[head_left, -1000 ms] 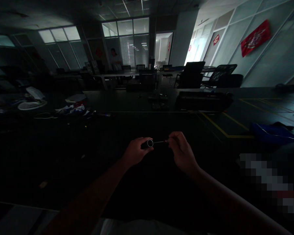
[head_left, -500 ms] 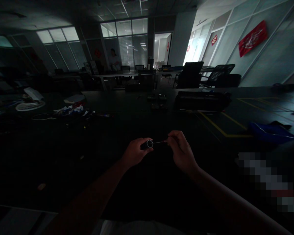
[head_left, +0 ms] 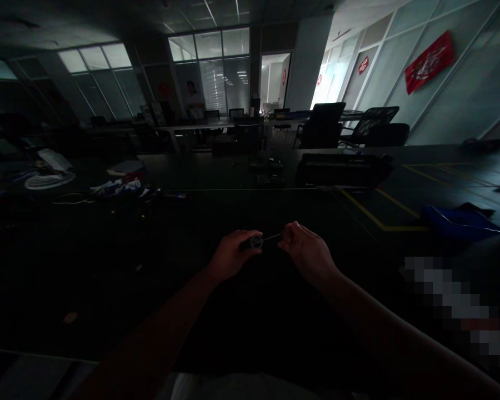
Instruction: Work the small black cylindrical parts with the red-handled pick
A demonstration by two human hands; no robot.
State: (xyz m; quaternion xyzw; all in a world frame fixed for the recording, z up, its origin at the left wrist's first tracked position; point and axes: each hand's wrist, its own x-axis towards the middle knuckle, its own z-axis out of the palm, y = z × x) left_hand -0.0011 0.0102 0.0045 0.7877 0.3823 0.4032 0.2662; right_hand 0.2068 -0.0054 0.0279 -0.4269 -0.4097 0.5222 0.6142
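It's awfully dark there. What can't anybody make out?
All in the head view:
one end of the thin rod: hidden by the right hand
back of the dark round object: covered by the left hand
what's under the pixelated patch: blurred out
small items: too small, dark

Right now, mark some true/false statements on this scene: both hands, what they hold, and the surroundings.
1. The left hand holds a dark cylinder. True.
2. The right hand is empty. False: its fingers grip a thin rod that points toward the cylinder.
3. The blue item lies off to the left. False: it lies to the right, near the yellow lines.
4. A red banner is on the wall at right. True.
5. The hands are pressed together. False: there is a gap between them, with the rod showing in it.
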